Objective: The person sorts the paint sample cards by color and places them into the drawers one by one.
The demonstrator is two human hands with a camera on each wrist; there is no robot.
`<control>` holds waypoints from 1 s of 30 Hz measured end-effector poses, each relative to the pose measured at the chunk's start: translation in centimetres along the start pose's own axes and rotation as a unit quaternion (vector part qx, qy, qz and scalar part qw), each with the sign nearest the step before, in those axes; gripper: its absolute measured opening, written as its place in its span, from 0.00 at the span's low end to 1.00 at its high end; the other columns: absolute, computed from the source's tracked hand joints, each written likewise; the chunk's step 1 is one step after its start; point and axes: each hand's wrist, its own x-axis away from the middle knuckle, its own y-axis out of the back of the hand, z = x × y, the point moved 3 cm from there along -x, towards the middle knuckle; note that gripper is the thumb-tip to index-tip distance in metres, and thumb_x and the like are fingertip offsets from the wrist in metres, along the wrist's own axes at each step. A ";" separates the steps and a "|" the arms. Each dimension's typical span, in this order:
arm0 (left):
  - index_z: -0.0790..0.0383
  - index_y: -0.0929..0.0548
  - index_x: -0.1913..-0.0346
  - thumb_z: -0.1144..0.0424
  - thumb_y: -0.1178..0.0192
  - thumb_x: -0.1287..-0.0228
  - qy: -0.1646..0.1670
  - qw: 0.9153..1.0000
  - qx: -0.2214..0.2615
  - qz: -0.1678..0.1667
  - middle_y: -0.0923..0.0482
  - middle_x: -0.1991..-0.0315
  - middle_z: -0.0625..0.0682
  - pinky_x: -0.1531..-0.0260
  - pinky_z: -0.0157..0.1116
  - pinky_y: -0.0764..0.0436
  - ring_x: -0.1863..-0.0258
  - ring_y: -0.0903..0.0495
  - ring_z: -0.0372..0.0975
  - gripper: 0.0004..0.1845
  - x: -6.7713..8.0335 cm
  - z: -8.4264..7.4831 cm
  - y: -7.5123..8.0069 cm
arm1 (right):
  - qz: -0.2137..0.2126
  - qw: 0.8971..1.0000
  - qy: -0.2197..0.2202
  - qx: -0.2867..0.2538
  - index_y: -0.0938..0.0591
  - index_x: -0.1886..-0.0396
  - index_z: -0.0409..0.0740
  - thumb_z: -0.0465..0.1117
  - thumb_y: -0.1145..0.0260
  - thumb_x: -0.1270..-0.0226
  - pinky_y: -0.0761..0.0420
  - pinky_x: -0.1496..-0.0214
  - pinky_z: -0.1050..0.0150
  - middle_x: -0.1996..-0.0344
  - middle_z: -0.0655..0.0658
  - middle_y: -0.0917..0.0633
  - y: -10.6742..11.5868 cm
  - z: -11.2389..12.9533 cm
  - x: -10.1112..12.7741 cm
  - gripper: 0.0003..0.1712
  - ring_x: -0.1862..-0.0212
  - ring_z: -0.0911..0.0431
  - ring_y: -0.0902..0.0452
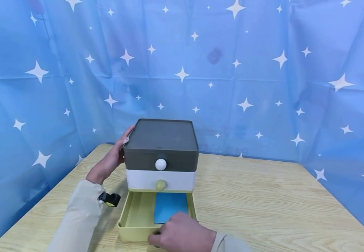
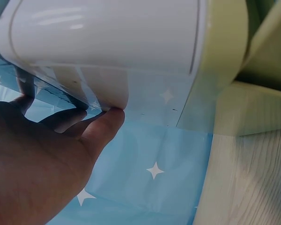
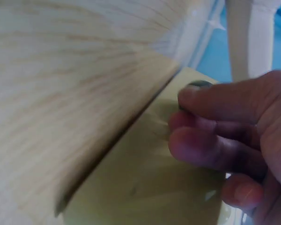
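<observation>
A small three-tier drawer box stands on the table, with a dark grey top tier [image 1: 161, 134], a white middle tier [image 1: 141, 179] and a pale green bottom drawer [image 1: 137, 232] that is pulled out. Inside that drawer lies a flat blue item [image 1: 169, 204]. My left hand [image 1: 114, 155] rests against the box's left side, its fingertips touching the wall in the left wrist view. At the drawer's front, my right hand [image 1: 185, 232] pinches a dark knob [image 3: 201, 84], mostly hidden behind thumb and fingers.
A white knob [image 1: 161, 164] sits on the grey tier and a green knob [image 1: 160, 185] on the white one; both those drawers are closed. The wooden table [image 1: 263, 203] extends to the right. A blue star-patterned curtain [image 1: 219, 87] hangs behind and at the sides.
</observation>
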 end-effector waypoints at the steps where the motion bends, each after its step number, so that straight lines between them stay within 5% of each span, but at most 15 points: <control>1: 0.28 0.65 0.20 0.38 0.75 0.23 0.000 1.000 0.000 0.001 0.68 0.17 0.56 0.31 0.63 0.41 0.21 0.55 0.63 0.32 0.0 0.0 0.0 | -0.005 1.000 0.006 0.007 0.19 0.69 0.63 0.47 0.32 0.36 0.52 0.85 0.74 0.86 0.62 0.20 -0.1 0.1 0.0 0.05 0.86 0.72 0.38; 5: 0.29 0.65 0.20 0.39 0.75 0.23 -0.003 1.000 0.003 0.005 0.67 0.17 0.56 0.31 0.62 0.41 0.21 0.54 0.62 0.32 0.0 0.0 0.0 | -0.023 1.000 0.010 0.017 0.20 0.69 0.62 0.47 0.32 0.36 0.52 0.84 0.75 0.84 0.62 0.18 -0.1 0.2 0.2 0.05 0.85 0.72 0.33; 16: 0.30 0.65 0.20 0.39 0.75 0.23 -0.006 1.000 0.005 0.009 0.66 0.17 0.57 0.32 0.60 0.39 0.21 0.53 0.62 0.32 0.0 0.1 0.0 | -0.025 0.998 -0.048 0.017 0.17 0.68 0.64 0.40 0.31 0.38 0.53 0.85 0.76 0.88 0.61 0.21 -0.6 -0.7 0.1 0.09 0.88 0.70 0.45; 23: 0.31 0.66 0.20 0.40 0.76 0.23 -0.010 1.000 0.004 0.010 0.67 0.17 0.57 0.32 0.61 0.40 0.21 0.54 0.62 0.32 -0.1 0.1 0.0 | -0.030 0.995 -0.077 0.055 0.16 0.65 0.65 0.38 0.31 0.37 0.54 0.85 0.74 0.82 0.61 0.15 -1.2 -1.7 -0.2 0.12 0.85 0.68 0.31; 30: 0.29 0.65 0.20 0.39 0.76 0.23 -0.001 1.000 -0.006 0.005 0.68 0.17 0.57 0.32 0.63 0.40 0.21 0.55 0.64 0.32 -0.1 0.0 -0.1 | -0.039 0.993 -0.104 0.043 0.14 0.64 0.65 0.38 0.32 0.34 0.52 0.85 0.75 0.81 0.60 0.14 -1.8 -2.7 -0.4 0.12 0.84 0.69 0.28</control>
